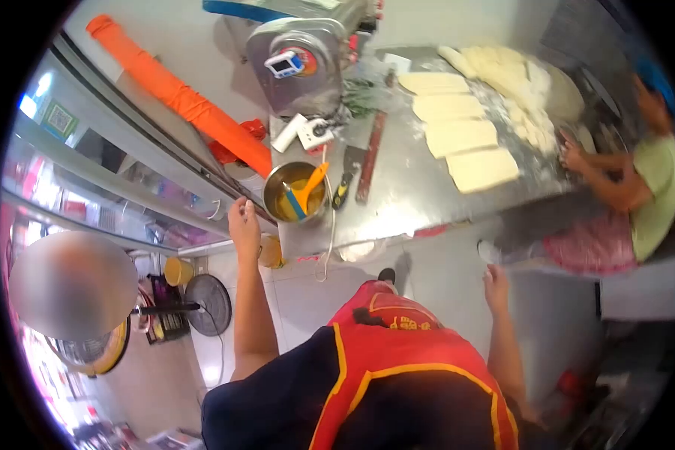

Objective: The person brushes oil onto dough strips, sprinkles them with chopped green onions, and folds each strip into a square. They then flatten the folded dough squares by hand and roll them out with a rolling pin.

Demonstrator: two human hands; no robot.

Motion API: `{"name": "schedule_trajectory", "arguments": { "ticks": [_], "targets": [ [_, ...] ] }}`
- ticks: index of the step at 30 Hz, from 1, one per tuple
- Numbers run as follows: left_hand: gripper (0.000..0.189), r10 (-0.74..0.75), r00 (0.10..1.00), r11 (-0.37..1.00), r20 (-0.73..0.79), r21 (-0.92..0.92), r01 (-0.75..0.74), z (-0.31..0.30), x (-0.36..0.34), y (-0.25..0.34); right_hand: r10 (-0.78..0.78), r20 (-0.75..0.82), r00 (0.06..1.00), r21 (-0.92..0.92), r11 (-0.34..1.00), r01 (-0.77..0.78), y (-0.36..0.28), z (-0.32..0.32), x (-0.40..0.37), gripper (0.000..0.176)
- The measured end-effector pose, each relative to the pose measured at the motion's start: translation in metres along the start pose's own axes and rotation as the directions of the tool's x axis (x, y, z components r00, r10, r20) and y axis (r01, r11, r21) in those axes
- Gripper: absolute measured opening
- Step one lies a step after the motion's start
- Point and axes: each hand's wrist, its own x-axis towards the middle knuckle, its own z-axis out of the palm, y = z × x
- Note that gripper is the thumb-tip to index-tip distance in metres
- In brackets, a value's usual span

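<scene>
My left hand (244, 220) is raised beside the metal bowl (271, 196), its fingers curled together; whether it holds anything small is unclear. In the bowl lie an orange-handled brush (312, 182) and a blue-ended tool (295, 202) in yellow liquid. My right hand (495, 283) hangs over the floor, away from the table, with its fingers bent and their contents too small to make out. Several flat dough pieces (462, 139) lie in a row on the metal table (397, 199). A scraper (345, 180) and a reddish-brown stick (371, 157) lie right of the bowl.
A co-worker (656, 176) at the right has hands near a big dough mass (502, 71). Behind the bowl stand a power socket (315, 133) and a clear container (296, 82). An orange roll (180, 97) leans at left, above a fan base (208, 304).
</scene>
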Motion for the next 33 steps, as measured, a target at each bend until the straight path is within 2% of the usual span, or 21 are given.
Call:
{"name": "schedule_trajectory", "arguments": {
  "ticks": [2,3,5,6,8,9,11,13,16,17,18,19,20,22,23,24,26,27,29,30,33],
  "targets": [
    [0.034,0.093,0.995,0.993,0.029,0.077,-0.095,-0.024,-0.027,0.044,-0.044,0.032,0.998,0.011,0.999,0.044,0.002,-0.013,0.001,0.03],
    [0.036,0.208,0.978,0.974,0.02,0.087,-0.209,0.04,0.07,0.089,-0.134,-0.029,0.991,0.004,0.991,0.134,-0.052,0.0,0.127,0.03],
    [0.037,0.305,0.933,0.916,0.191,0.211,-0.342,0.061,0.101,0.119,-0.153,-0.02,0.988,-0.007,0.988,0.153,-0.098,0.001,0.153,0.028],
    [0.037,0.325,0.894,0.881,0.308,0.245,-0.405,0.077,0.113,0.128,-0.189,-0.005,0.982,0.091,0.978,0.188,-0.108,0.005,0.164,0.027],
    [0.038,0.266,0.826,0.864,0.497,0.258,-0.433,0.13,0.146,0.136,-0.192,0.086,0.978,0.162,0.971,0.176,-0.137,0.006,0.196,0.027],
    [0.043,0.263,0.802,0.835,0.537,0.289,-0.467,0.154,0.153,0.14,-0.196,0.129,0.972,0.191,0.967,0.169,-0.148,0.006,0.211,0.027],
    [0.049,0.024,0.741,0.824,0.671,0.407,-0.395,0.2,0.187,0.114,-0.266,0.191,0.945,0.223,0.949,0.222,-0.16,0.007,0.238,0.028],
    [0.041,-0.164,0.762,0.84,0.627,0.494,-0.225,0.215,0.18,0.114,-0.31,0.265,0.913,0.25,0.937,0.245,-0.165,0.0,0.264,0.028],
    [0.039,-0.109,0.763,0.818,0.637,0.493,-0.296,0.222,0.198,0.088,-0.328,0.277,0.903,0.331,0.915,0.231,-0.163,-0.011,0.302,0.027],
    [0.041,-0.113,0.722,0.733,0.683,0.548,-0.403,0.223,0.207,0.069,-0.328,0.295,0.898,0.343,0.913,0.221,-0.162,-0.017,0.314,0.027],
    [0.041,-0.015,0.885,0.884,0.465,0.419,-0.206,0.201,0.179,0.113,-0.343,0.307,0.888,0.327,0.914,0.24,-0.162,-0.018,0.328,0.027],
    [0.043,0.147,0.947,0.885,0.284,0.391,-0.254,0.185,0.162,0.115,-0.36,0.321,0.876,0.315,0.913,0.26,-0.162,-0.017,0.338,0.027],
    [0.05,-0.029,0.981,0.901,0.19,0.43,-0.057,0.167,0.157,0.116,-0.374,0.339,0.863,0.304,0.912,0.276,-0.162,-0.014,0.346,0.026],
    [0.053,-0.078,0.992,0.848,-0.103,0.516,0.12,0.118,0.096,0.172,-0.396,0.391,0.831,0.312,0.906,0.284,-0.167,-0.01,0.364,0.027],
    [0.048,0.192,0.94,0.663,-0.282,0.744,0.088,0.095,0.071,0.096,-0.411,0.429,0.804,0.318,0.902,0.291,-0.17,-0.005,0.368,0.027],
    [0.043,0.008,0.919,0.625,-0.395,0.719,0.304,0.083,0.039,0.107,-0.42,0.463,0.78,0.333,0.898,0.286,-0.172,0.002,0.37,0.027],
    [0.039,-0.319,0.898,0.764,-0.302,0.478,0.432,0.066,0.0,0.059,-0.445,0.514,0.733,0.369,0.887,0.279,-0.18,0.023,0.372,0.028],
    [0.038,-0.455,0.865,0.796,-0.211,0.338,0.502,0.058,-0.017,0.04,-0.493,0.557,0.668,0.394,0.865,0.31,-0.189,0.032,0.368,0.028],
    [0.031,-0.576,0.794,0.804,-0.194,0.035,0.593,0.072,-0.022,0.076,-0.57,0.615,0.545,0.438,0.821,0.366,-0.215,0.054,0.352,0.029],
    [0.022,-0.528,0.818,0.813,-0.228,0.145,0.564,0.071,-0.02,0.062,-0.589,0.653,0.477,0.45,0.808,0.381,-0.226,0.072,0.345,0.033],
    [0.018,-0.477,0.87,0.859,-0.126,0.143,0.491,0.069,-0.013,0.059,-0.611,0.763,0.21,0.526,0.776,0.348,-0.283,0.115,0.307,0.046]
  ]
}}
